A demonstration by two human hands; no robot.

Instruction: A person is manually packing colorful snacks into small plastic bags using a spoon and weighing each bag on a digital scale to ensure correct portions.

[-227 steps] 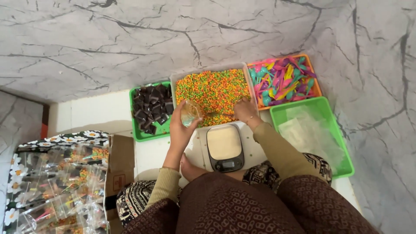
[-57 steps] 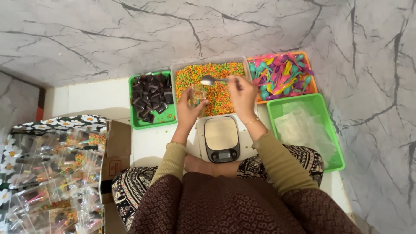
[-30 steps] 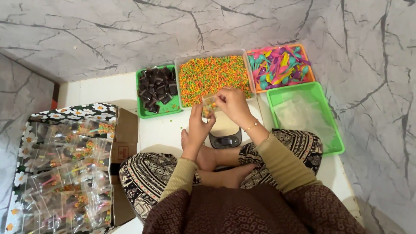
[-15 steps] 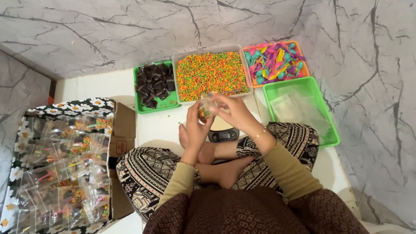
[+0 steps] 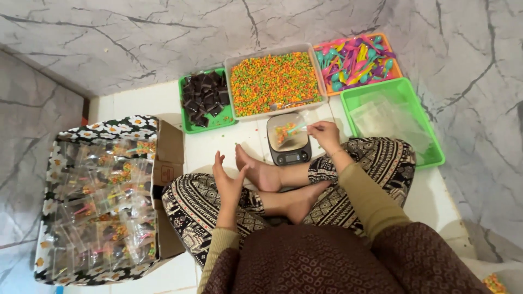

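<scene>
Bare white floor [image 5: 210,144] lies open between the box of filled bags [image 5: 101,198] and the kitchen scale [image 5: 288,140] — a hand could pass there. Ahead, four trays stand side by side: the dark-pieces tray [image 5: 206,99], sprinkles tray [image 5: 275,80], spoons tray [image 5: 357,61] and green tray [image 5: 395,120]. The crossed legs and bare feet [image 5: 272,182] block the near side — the left hand [image 5: 227,179] hangs over the knee.

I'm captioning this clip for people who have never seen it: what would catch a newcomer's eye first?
Probably the clear tray of orange, green and yellow candy bits at top centre, flanked by a green tray of dark chocolate pieces and an orange tray of bright plastic spoons. Below, the right hand holds a small spoon over a filled bag on the grey kitchen scale; the left hand is empty.
</scene>
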